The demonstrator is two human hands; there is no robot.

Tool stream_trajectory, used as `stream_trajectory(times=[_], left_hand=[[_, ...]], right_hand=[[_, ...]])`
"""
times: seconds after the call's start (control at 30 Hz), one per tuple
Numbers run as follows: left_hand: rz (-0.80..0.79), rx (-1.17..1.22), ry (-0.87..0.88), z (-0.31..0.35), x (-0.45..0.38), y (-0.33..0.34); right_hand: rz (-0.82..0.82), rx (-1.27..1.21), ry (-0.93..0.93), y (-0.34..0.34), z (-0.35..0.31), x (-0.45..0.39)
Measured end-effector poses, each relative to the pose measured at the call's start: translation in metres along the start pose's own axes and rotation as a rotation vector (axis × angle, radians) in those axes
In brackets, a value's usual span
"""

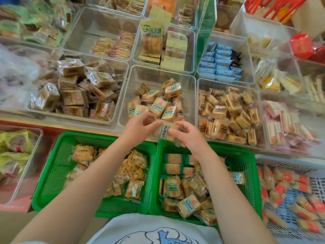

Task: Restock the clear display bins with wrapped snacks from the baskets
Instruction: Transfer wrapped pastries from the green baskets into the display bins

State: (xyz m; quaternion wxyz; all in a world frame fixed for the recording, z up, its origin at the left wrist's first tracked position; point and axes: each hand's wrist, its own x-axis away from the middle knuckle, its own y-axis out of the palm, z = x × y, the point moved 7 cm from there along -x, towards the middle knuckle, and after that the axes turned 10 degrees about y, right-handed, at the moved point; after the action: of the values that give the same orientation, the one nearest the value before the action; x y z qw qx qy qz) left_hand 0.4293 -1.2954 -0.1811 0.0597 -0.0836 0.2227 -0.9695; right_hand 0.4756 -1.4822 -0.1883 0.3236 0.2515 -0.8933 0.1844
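Observation:
Both hands meet over the front rim of the middle clear bin (125, 88), which is partly filled with tan wrapped snacks (159, 104). My right hand (186, 135) grips one wrapped snack with a pale green label (166, 130). My left hand (140, 126) pinches the same packet's left end. Below them stand two green baskets: the right basket (246, 166) holds several matching green-label snacks, and the left basket (52, 169) holds orange-yellow wrapped snacks.
Clear bins surround the middle one: brown squares on the left (73, 92), tan packets on the right (228, 115), blue packets behind (219, 66). A pale slatted crate (313, 184) of red-orange snacks sits at lower right. A bin (40, 133) with yellow packs is at left.

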Motion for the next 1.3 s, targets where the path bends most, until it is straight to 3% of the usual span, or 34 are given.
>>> stream_trajectory(times=[0.1, 0.2, 0.33, 0.43, 0.57, 0.7, 0.87, 1.13, 1.2, 1.3], left_hand=[[0.106, -0.433, 0.018, -0.020, -0.004, -0.011], [-0.038, -0.708, 0.073, -0.037, 0.001, -0.001], [-0.182, -0.674, 0.067, -0.049, 0.009, 0.016], [-0.103, -0.587, 0.076, -0.047, 0.014, 0.010], [0.020, -0.413, 0.140, -0.031, 0.032, 0.004], [-0.222, -0.202, -0.017, -0.031, 0.055, 0.043], [-0.430, -0.131, -0.132, -0.041, 0.087, 0.110], [-0.597, -0.079, -0.182, -0.049, 0.117, 0.172], [-0.612, -0.088, -0.184, -0.047, 0.119, 0.173], [-0.617, -0.076, -0.210, -0.047, 0.120, 0.167]], right_hand=[[0.200, -0.020, -0.010, -0.015, -0.007, -0.015], [0.298, 0.084, -0.097, -0.020, -0.019, -0.028], [0.244, 0.238, -0.149, 0.000, -0.029, -0.042], [0.302, 0.338, -0.126, 0.000, -0.021, -0.045], [0.392, 0.250, -0.111, -0.019, 0.002, -0.020], [0.297, 0.293, 0.029, -0.031, 0.047, 0.004], [0.064, 0.665, 0.286, -0.018, 0.137, 0.034], [-0.102, 1.090, 0.303, -0.003, 0.226, 0.082], [-0.076, 1.156, 0.283, 0.001, 0.231, 0.085], [0.094, 1.188, 0.245, 0.004, 0.222, 0.079]])
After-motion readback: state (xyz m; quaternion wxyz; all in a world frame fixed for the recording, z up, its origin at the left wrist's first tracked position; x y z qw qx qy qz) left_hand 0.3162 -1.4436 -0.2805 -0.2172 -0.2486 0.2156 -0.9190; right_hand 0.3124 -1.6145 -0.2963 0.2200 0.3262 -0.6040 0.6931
